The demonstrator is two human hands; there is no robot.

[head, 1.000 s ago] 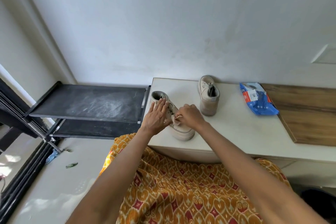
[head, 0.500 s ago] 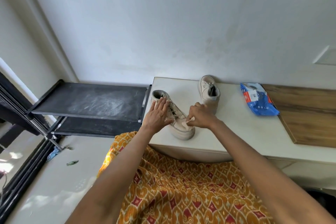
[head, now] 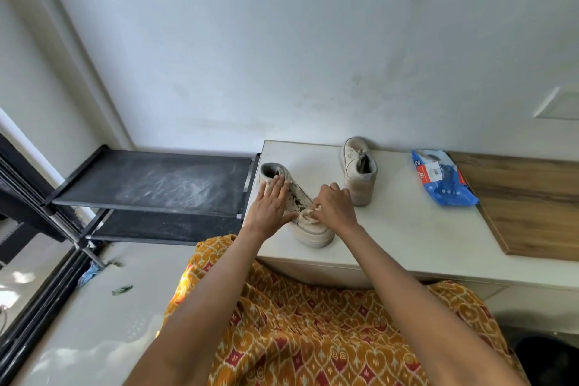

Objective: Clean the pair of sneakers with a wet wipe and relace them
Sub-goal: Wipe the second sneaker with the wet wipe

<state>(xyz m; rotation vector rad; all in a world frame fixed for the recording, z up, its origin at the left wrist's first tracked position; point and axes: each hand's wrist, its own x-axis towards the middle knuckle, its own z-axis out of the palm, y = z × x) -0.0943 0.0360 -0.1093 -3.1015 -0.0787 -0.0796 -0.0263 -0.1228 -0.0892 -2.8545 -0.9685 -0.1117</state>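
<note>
Near beige high-top sneaker [head: 308, 222] sits on the white bench [head: 407, 229] close to its front-left corner, toe toward the person, heel opening toward the wall. Left hand [head: 269, 207] lies flat on the sneaker's left side and collar, fingers [head: 277, 185] straight and together, thumb along the lower side, steadying it, gripping nothing. Right hand [head: 333, 205] is curled over the toe-side of the lacing, fingers bunched around a small crumpled white wet wipe [head: 310, 213] pressed on the upper; most of the wipe is hidden under the hand. Dark lace area shows between the two hands; cannot tell how far it is laced. Second beige high-top sneaker [head: 358, 171] stands upright further back, near the wall, heel toward the person, just beside the right hand's knuckles but apart from them. Blue plastic wet-wipe pack [head: 443, 177] with a white label lies flat to the right, well apart from both shoes, its right edge against a brown wooden board [head: 526, 204] covering the bench's right end. Black dusty two-tier metal rack [head: 153, 182] stands to the left of the bench, touching or just beside its edge. Orange patterned fabric [head: 313, 323] of the person's clothing fills the foreground between the forearms. Pale floor at lower left holds a green scrap [head: 122, 290] and a blue scrap [head: 87, 274] near the rack's leg.
</note>
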